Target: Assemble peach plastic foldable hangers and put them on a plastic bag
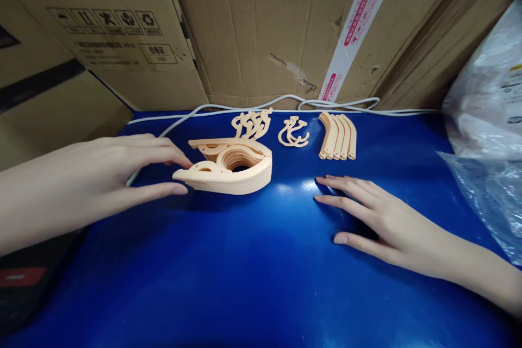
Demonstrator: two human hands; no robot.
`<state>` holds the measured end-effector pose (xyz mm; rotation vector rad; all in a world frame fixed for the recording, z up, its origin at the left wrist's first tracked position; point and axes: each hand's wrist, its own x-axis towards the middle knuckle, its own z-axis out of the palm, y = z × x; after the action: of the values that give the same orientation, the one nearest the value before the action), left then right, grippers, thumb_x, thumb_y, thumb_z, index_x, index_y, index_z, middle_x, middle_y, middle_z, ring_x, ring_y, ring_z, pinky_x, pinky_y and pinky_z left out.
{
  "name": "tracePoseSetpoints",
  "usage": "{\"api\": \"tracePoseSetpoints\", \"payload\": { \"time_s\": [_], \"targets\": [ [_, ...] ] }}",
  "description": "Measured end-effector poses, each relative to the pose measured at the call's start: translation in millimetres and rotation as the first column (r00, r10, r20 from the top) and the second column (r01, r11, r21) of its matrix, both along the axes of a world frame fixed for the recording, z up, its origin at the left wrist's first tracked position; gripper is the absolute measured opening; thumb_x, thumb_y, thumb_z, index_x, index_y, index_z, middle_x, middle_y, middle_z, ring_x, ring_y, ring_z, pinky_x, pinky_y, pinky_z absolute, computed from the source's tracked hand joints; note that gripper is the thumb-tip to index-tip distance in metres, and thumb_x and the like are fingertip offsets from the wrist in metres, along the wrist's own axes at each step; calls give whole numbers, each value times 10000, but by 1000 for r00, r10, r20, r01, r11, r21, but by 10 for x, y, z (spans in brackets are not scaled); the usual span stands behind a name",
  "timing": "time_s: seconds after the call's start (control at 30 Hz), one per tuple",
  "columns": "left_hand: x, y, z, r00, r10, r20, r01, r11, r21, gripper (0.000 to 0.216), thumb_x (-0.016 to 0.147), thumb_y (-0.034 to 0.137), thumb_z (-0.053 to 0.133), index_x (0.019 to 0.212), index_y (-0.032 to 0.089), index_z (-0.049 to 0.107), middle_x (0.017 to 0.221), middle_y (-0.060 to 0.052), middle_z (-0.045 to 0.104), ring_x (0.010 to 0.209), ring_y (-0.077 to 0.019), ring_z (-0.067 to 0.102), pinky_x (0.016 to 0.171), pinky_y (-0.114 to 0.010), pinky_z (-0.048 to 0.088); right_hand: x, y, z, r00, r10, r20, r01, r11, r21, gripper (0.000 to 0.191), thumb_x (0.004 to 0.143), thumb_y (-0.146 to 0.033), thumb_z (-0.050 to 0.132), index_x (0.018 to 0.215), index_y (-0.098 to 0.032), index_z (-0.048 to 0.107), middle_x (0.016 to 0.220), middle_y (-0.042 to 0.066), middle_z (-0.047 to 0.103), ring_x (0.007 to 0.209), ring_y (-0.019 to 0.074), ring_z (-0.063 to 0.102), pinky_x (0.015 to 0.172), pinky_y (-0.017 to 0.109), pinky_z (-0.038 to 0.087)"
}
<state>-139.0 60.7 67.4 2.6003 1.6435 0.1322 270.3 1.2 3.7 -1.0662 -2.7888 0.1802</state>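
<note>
A nested stack of beige curved plastic pieces (244,178), like hanger bodies with a round opening, stands left of centre on the blue table (261,261). My left hand (141,166) is at its left end, thumb and fingers apart on either side of the tip. Whether the fingertips press on it is hard to tell. My right hand (379,215) hovers over or rests on the blue surface at the right, fingers spread, holding nothing. Behind the stack lie several beige hooks (253,122). A smaller group of hooks (293,133) and a row of slim curved arms (337,137) are farther right.
Cardboard boxes (261,27) wall off the back and left. A white cable (281,99) runs along the table's back edge. Clear plastic wrapping (485,185) covers the right side. A dark object with a red label (22,277) is at the lower left.
</note>
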Motion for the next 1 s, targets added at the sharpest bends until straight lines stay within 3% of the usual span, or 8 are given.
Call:
{"api": "tracePoseSetpoints", "payload": {
  "time_s": [0.1,0.37,0.63,0.77,0.9,1.0],
  "targets": [
    [11,60,6,992,-123,2,123,991,-46,652,788,854,345,956,357,732,969,53,732,819,-209,692,698,-312,509,-1,-3,0,1000,-7,-13,7,1000,-8,519,955,-445,528,1422,-224,491,1508,147,463,1339,314,490,995,543,493],
    [57,82,66,989,-145,-4,144,980,-140,563,840,768,386,939,340,738,962,28,730,818,-214,682,710,-308,492,-3,-13,5,999,-24,-32,22,999,-50,526,942,-437,549,1424,-232,505,1517,146,455,1356,324,472,1019,551,473],
    [47,72,28,995,-99,-26,96,990,-104,606,821,815,343,940,364,731,982,41,726,812,-217,687,687,-311,485,6,-19,-1,1000,-20,-23,19,999,-41,526,948,-437,540,1425,-219,499,1515,155,454,1359,323,468,1022,554,472],
    [83,18,107,998,-34,-44,31,997,-72,639,796,849,362,1007,358,712,999,43,722,800,-218,673,687,-303,460,14,-27,-3,1000,-12,-9,12,1000,-28,527,955,-443,529,1428,-215,490,1519,154,447,1359,314,467,1022,554,474],
    [134,27,248,998,23,-62,-22,1000,14,573,887,741,349,1016,295,683,882,45,700,660,-160,592,644,-265,394,11,-24,-1,1000,-17,-23,16,999,-29,527,949,-439,538,1429,-226,496,1516,146,455,1354,319,474,1025,553,471],
    [145,156,255,997,-29,-65,35,996,78,574,883,697,365,1112,256,652,977,10,702,737,-179,614,666,-268,399,1,-20,1,1000,-18,-24,17,999,-36,525,947,-438,541,1425,-223,502,1514,151,457,1360,319,467,1027,550,470]
  ]
}}
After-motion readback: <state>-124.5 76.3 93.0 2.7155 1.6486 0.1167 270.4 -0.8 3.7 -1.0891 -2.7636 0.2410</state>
